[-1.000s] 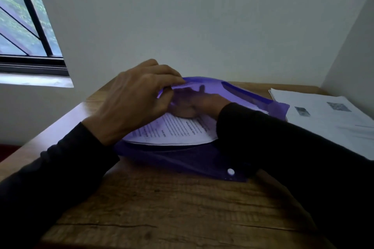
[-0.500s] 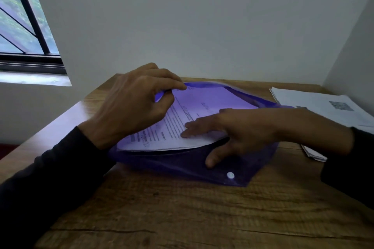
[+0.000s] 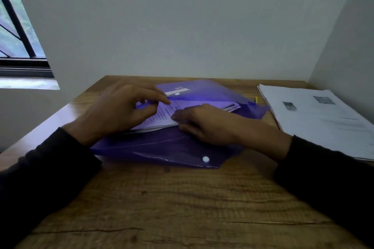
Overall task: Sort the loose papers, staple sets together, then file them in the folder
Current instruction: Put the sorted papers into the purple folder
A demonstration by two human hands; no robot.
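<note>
Filing: left hand pinches translucent purple plastic folder mouth open at frame centre; right hand, fingers flat, presses white printed sheets. Slide squarely, avoid creasing corners.

Purple folder on brown wood

The folder is translucent purple with a white snap; the papers in it are white with dark print, tinted lilac. The tabletop is brown woodgrain. The right stack is white with grey squares. Sleeves are black, the wall pale grey.
</note>
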